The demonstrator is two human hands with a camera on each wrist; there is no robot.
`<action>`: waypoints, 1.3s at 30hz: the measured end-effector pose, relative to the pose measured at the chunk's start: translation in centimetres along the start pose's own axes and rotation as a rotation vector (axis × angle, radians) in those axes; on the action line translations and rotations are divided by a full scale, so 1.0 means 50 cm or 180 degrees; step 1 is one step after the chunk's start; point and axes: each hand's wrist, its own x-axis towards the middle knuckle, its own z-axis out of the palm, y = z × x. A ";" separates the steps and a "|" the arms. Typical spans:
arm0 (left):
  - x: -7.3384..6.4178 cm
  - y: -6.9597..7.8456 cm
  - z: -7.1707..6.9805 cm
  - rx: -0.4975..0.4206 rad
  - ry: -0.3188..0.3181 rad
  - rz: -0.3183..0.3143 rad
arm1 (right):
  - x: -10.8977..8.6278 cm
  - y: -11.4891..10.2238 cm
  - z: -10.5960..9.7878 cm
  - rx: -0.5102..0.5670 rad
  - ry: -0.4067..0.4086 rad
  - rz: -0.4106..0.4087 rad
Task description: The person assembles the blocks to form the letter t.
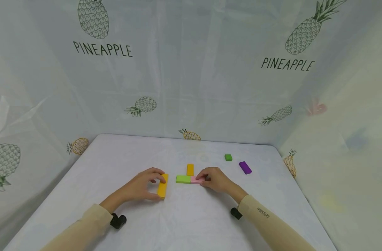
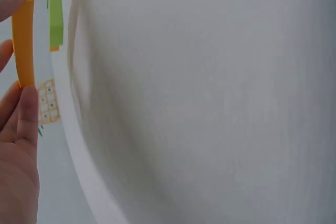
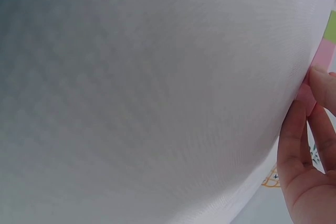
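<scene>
My left hand (image 1: pixel 144 184) grips a long orange-yellow block (image 1: pixel 162 187) by its two ends, thumb at the near end and fingers at the far one. In the left wrist view the same block (image 2: pixel 23 38) spans the gap between thumb and fingers. With thumb and fingertips my right hand (image 1: pixel 216 179) pinches a pink block (image 1: pixel 195 180), whose right part is hidden under the fingers. That pink block lies end to end with a lime green block (image 1: pixel 183 179). Behind their join stands a shorter orange-yellow block (image 1: pixel 190 169), pointing away from me.
A small green cube (image 1: pixel 228 157) and a purple block (image 1: pixel 245 167) lie farther back on the right of the white-covered table (image 1: pixel 131 150). A pineapple-print curtain (image 1: pixel 191 69) rises behind the table and along both sides.
</scene>
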 end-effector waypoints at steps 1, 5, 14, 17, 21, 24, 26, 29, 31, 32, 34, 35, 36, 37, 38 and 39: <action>0.001 0.003 0.003 -0.0007 -0.0001 0.0000 | 0.000 0.000 0.000 0.0002 0.0001 -0.0002; 0.004 0.016 0.013 -0.0052 -0.0003 0.0030 | 0.000 0.002 0.001 -0.0006 0.0004 -0.0003; 0.013 0.036 0.035 -0.0076 0.0014 0.0019 | 0.000 0.002 0.001 0.0017 0.0000 0.0024; 0.015 0.044 0.041 -0.0119 0.0028 0.0012 | 0.000 0.002 0.001 0.0013 -0.0004 0.0012; 0.019 0.055 0.050 -0.0104 0.0053 0.0045 | 0.000 0.002 0.001 0.0002 -0.0007 -0.0031; 0.024 0.065 0.055 -0.0086 0.0069 0.0075 | 0.001 0.002 0.001 0.0000 -0.0013 -0.0039; 0.029 0.071 0.059 -0.0074 0.0074 0.0076 | 0.001 0.002 0.000 0.0002 -0.0019 -0.0028; 0.036 0.079 0.067 -0.0067 0.0080 0.0077 | 0.001 0.004 0.000 0.0005 -0.0033 -0.0019; 0.041 0.083 0.072 -0.0075 0.0079 0.0075 | 0.001 0.007 0.001 0.0009 -0.0038 -0.0026; 0.043 0.085 0.074 -0.0080 0.0081 0.0078 | 0.001 0.008 0.001 0.0006 -0.0040 -0.0035; 0.046 0.090 0.078 -0.0107 0.0074 0.0082 | 0.002 0.010 0.001 -0.0010 -0.0046 -0.0051; 0.048 0.092 0.080 -0.0109 0.0071 0.0078 | 0.002 0.010 0.001 -0.0015 -0.0045 -0.0052; 0.050 0.094 0.082 -0.0118 0.0070 0.0077 | 0.003 0.010 0.001 -0.0013 -0.0047 -0.0050; 0.051 0.096 0.083 -0.0127 0.0066 0.0079 | 0.002 0.010 0.002 -0.0019 -0.0046 -0.0066; 0.053 0.098 0.085 -0.0125 0.0061 0.0076 | 0.003 0.010 0.001 -0.0022 -0.0046 -0.0055; 0.055 0.100 0.086 -0.0130 0.0059 0.0078 | 0.003 0.009 0.001 -0.0018 -0.0047 -0.0043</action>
